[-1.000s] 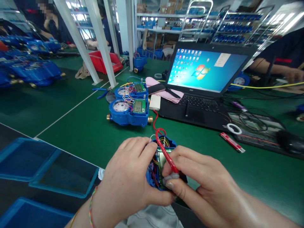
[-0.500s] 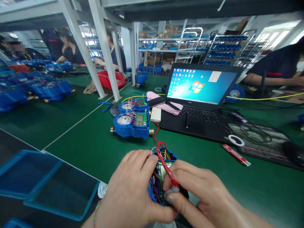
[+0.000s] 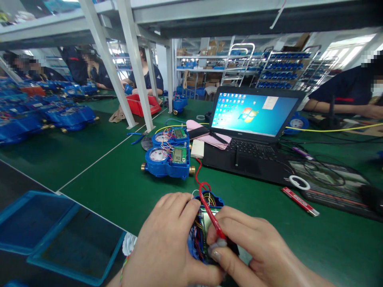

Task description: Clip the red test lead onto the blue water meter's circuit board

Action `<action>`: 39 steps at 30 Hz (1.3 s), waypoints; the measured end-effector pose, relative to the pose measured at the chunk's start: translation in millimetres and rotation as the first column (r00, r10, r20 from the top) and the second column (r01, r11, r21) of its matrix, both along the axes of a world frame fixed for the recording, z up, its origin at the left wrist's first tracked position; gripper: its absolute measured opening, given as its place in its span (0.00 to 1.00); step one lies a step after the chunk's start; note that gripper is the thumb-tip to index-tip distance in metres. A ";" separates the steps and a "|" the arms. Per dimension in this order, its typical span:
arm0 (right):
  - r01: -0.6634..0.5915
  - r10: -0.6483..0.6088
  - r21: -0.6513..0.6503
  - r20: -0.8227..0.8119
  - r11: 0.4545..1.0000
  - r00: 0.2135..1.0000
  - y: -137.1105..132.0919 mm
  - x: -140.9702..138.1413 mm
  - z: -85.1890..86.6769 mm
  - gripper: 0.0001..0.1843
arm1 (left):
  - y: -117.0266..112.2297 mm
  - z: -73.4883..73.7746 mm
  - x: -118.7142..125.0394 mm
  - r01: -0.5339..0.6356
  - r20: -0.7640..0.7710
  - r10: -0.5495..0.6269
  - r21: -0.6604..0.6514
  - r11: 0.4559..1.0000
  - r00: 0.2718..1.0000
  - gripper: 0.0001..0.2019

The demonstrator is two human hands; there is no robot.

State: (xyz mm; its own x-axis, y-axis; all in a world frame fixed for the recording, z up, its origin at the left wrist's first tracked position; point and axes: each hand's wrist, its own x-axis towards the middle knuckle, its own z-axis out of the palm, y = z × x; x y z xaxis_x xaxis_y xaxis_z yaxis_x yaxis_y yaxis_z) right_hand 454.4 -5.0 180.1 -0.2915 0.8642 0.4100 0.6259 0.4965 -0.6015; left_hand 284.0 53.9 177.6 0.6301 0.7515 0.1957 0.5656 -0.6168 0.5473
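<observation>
Across the green table (image 3: 104,187), I'm seeing the laptop (image 3: 248,115) standing open, screen lit, w/ 2 wired mtrs sitting L of it, near meter (image 3: 167,169) in front of far meter (image 3: 170,136). Closest to my cam, an open unit (image 3: 200,229) is sitting btwn both hands. My L hand (image 3: 167,239) is wrapping its L side, fingers clasping it. Red cable (image 3: 211,211) is running from the white box (image 3: 197,148) over the unit; my R hand (image 3: 254,243) is pinching its gray tip (image 3: 220,243), thumb vs fingertips. Can't tell if tip's touching the unit.
</observation>
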 end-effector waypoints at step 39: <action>-0.005 0.005 0.014 0.014 1.000 1.000 2.5 -1.0 -1.0 0.09 | -1.4 2.3 1.1 -0.019 -0.015 0.019 -0.017 1.000 1.000 0.20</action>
State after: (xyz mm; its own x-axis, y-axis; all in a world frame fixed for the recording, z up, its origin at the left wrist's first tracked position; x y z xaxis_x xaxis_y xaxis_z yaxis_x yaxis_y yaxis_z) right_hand 453.4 -2.5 179.1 -0.3013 0.8570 0.4181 0.6314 0.5079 -0.5860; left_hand 285.1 52.5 179.8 0.6186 0.7663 0.1734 0.5855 -0.5968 0.5487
